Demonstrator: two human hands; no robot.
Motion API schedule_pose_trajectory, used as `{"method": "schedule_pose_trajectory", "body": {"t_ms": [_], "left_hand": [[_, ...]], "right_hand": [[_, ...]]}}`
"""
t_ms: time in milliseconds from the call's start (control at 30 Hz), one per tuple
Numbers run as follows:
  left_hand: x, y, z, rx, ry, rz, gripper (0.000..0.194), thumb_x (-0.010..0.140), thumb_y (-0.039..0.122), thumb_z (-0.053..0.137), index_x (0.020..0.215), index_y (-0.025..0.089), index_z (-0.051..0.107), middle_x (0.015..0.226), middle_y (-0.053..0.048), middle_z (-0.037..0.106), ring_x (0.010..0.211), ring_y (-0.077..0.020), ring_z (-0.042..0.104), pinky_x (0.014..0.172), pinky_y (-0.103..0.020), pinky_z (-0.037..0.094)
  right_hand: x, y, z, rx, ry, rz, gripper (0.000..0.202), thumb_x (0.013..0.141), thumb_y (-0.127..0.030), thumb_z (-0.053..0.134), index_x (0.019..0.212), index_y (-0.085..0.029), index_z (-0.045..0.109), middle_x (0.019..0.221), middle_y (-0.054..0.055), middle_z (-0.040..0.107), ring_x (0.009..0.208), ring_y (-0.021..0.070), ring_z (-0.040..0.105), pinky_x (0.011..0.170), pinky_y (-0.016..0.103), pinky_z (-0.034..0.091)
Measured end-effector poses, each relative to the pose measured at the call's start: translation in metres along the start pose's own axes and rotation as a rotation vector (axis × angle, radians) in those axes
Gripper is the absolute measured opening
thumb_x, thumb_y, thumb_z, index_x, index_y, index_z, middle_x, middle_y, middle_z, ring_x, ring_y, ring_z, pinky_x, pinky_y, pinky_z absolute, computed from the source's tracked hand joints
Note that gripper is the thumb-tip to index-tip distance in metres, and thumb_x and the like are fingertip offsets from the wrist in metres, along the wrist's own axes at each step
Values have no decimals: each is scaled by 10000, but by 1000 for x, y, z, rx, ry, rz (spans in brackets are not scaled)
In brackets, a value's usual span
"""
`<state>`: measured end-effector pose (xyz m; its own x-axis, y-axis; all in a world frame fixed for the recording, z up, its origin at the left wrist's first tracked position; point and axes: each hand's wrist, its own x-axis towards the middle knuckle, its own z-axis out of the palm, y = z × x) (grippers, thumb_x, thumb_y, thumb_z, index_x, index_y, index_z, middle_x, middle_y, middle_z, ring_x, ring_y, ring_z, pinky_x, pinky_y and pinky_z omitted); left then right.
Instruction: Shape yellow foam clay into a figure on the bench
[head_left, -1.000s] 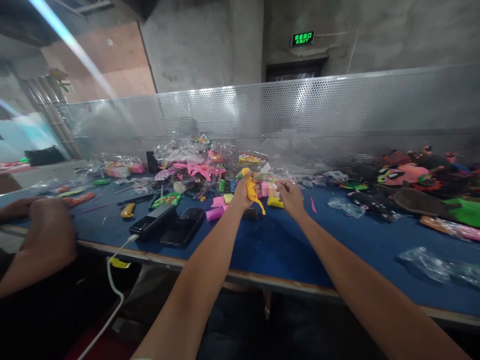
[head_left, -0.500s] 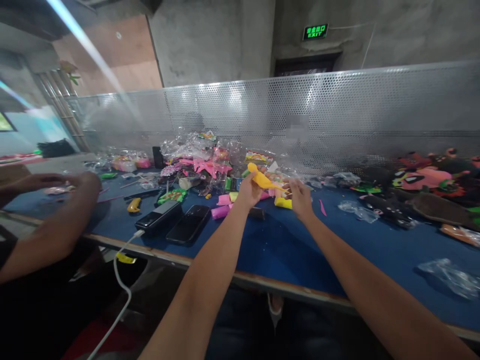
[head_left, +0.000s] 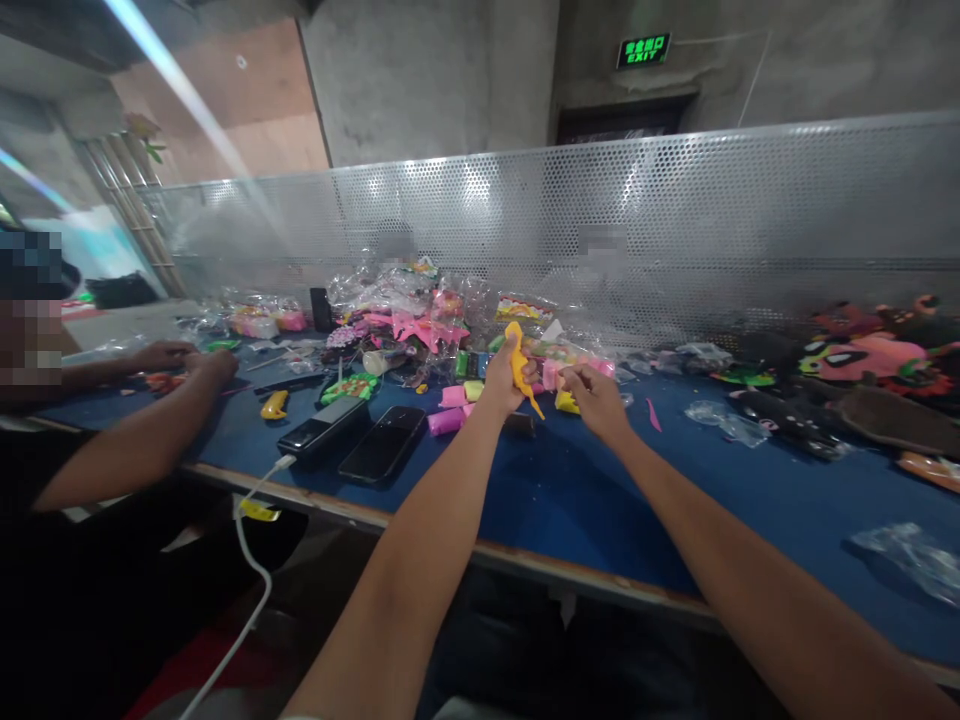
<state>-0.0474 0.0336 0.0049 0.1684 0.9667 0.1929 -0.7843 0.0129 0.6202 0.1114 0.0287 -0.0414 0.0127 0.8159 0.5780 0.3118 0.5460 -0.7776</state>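
A yellow lump of modelling clay (head_left: pixel 517 360), rounded at the top and drawn out to a thin tail below, is gripped in my left hand (head_left: pixel 501 380). My right hand (head_left: pixel 595 397) is a little to the right, apart from the lump, with thumb and fingers pinched together; what they hold, if anything, is hidden. Just beside its fingertips lies a yellow piece (head_left: pixel 567 401), partly covered by the hand. Pink and purple clay packs, among them a purple one (head_left: pixel 446 420), lie left of my left hand, with a dark pack (head_left: pixel 519 426) under the wrist.
A phone (head_left: pixel 382 443) and a power bank (head_left: pixel 322 430) with a white cable (head_left: pixel 251 600) lie on the blue table (head_left: pixel 585 510). Clear wrappers and pink packs heap up behind. Coloured figures (head_left: pixel 862 355) are at right. A co-worker's hands (head_left: pixel 202 365) work at left.
My right hand has come away from the yellow clay's tail. The clay now hangs more upright in my left hand, tail down. The co-worker has leaned into view, hands moved right.
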Motion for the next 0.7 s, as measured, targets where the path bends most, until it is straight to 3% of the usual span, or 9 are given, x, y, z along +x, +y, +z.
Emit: {"method": "schedule_pose_trajectory", "body": {"t_ms": [200, 333, 567, 700], "left_hand": [[1, -3, 3, 20, -30, -1, 388, 859, 568, 644, 904, 183, 616, 665, -3, 565, 491, -108, 504, 441, -242, 410], [4, -6, 2, 16, -22, 1, 434, 893, 609, 561, 883, 177, 601, 678, -8, 573, 536, -134, 561, 504, -279, 483], [3, -7, 3, 19, -13, -27, 562, 832, 750, 531, 723, 201, 487, 557, 31, 446, 393, -94, 421, 378, -240, 343], [-2, -3, 6, -19, 0, -34, 570, 864, 748, 476, 696, 203, 465, 529, 40, 403, 367, -80, 372, 362, -226, 304]], "right_hand": [[0, -2, -1, -8, 24, 8, 413, 842, -581, 552, 868, -186, 672, 739, 32, 650, 687, 175, 593, 605, 284, 464], [0, -3, 1, 4, 33, -21, 456, 801, -562, 630, 1057, -186, 659, 807, 29, 645, 680, 166, 587, 627, 299, 485], [-7, 3, 11, -22, -118, -99, 613, 763, -502, 713, 1287, -219, 567, 1031, 89, 695, 835, 207, 648, 769, 375, 528], [-11, 5, 16, -82, -255, -99, 651, 771, -445, 705, 1345, -192, 534, 859, 47, 716, 725, 203, 649, 709, 340, 508]]}}
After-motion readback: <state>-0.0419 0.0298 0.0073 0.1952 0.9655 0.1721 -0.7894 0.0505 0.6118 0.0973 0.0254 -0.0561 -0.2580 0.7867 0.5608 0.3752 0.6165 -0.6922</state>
